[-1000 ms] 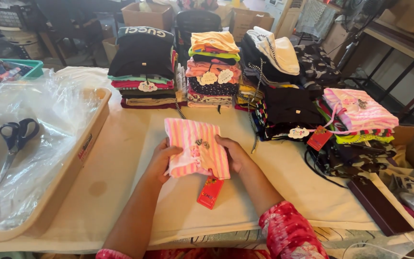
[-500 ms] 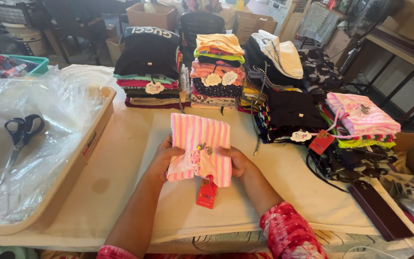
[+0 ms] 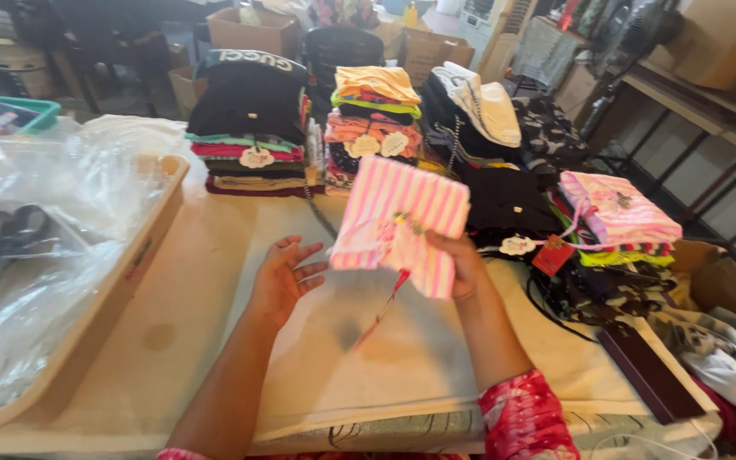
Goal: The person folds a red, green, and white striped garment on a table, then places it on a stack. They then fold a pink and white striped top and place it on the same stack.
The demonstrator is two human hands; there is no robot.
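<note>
while the right hand grips the folded pink striped garment above the table, fingers clamped on its lower edge, a red tag dangles beneath. the left hand hovers just beside it, palm up, fingers spread apart, holding nothing. stacks of folded clothes sit behind.

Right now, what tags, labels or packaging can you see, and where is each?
Red hang tag: dangling under the pink striped garment in the right hand.
Round cream tags: on the folded stacks behind.
Red tag: right, below the pink stack.
Clear plastic bags: in the left tray.
</note>
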